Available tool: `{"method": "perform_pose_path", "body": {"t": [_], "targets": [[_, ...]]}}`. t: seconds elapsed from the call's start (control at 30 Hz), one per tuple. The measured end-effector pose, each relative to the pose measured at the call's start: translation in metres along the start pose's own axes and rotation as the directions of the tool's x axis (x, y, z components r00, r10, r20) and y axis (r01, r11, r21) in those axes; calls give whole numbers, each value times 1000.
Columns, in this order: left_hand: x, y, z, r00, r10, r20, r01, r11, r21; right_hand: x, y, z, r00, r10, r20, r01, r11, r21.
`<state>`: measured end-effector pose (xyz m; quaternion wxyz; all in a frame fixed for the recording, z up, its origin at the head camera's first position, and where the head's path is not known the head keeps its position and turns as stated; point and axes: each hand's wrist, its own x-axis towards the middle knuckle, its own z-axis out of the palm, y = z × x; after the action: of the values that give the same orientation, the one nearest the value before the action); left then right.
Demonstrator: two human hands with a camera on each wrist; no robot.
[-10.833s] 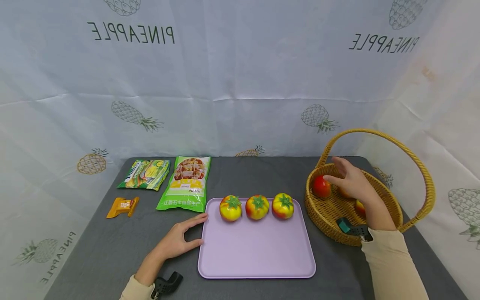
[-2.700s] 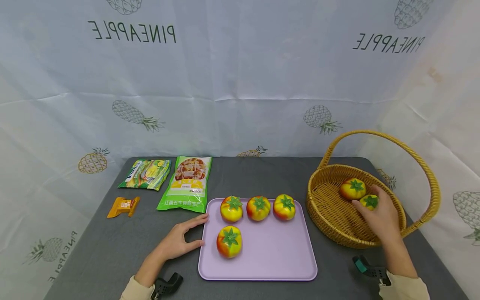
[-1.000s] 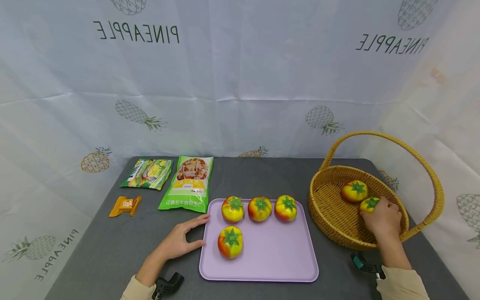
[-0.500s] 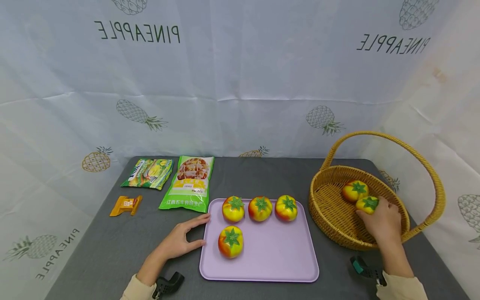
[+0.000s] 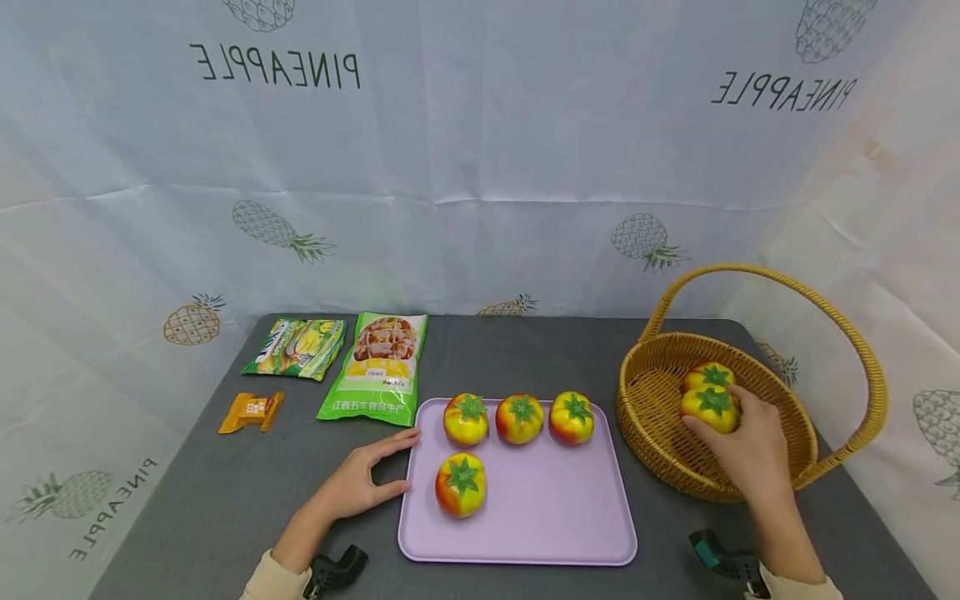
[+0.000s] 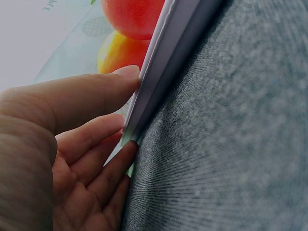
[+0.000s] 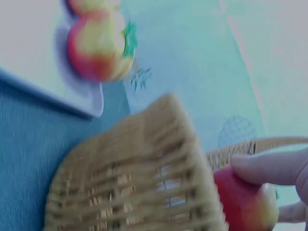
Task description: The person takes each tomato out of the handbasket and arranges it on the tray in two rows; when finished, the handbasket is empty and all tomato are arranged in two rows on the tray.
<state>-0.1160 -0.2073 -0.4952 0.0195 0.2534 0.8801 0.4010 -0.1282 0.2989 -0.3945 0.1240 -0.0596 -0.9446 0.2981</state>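
In the head view, my right hand holds a yellow-red tomato with a green star-shaped top, inside the wicker basket. A second tomato lies just behind it, partly covered. The right wrist view shows my thumb on the held tomato, beyond the basket wall. My left hand rests beside the lilac tray, thumb and fingertips at its left rim. On the tray, several tomatoes form a back row, with another tomato in front at the left.
A tall looped handle arches over the basket. Left of the tray lie a green food bag, a green-yellow packet and a small orange packet. A pineapple-print cloth hangs behind the grey table.
A fourth tomato came onto the tray from the basket. In the last second, my right hand moved its tomato leftward and up, overlapping the other one. My left hand stayed at the rim.
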Motion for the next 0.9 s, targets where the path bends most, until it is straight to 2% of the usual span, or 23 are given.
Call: {"method": "perform_pose_path", "body": {"t": [0.3,0.47,0.63,0.9], "targets": [[0,-2,1,1000,-8,1,8,1000,17,-15,-27,8,997,-80,-12,80,992,99],[-1,-2,1,1000,-15,-11,15,1000,15,-23,-42,19,991,-135,-5,134,976,169],[0,-1,1,1000,-15,-8,15,1000,20,-32,-54,31,979,-205,4,200,960,194],[0,-3,1,1000,-13,-4,13,999,31,-47,-69,55,965,-254,69,229,939,255]]}}
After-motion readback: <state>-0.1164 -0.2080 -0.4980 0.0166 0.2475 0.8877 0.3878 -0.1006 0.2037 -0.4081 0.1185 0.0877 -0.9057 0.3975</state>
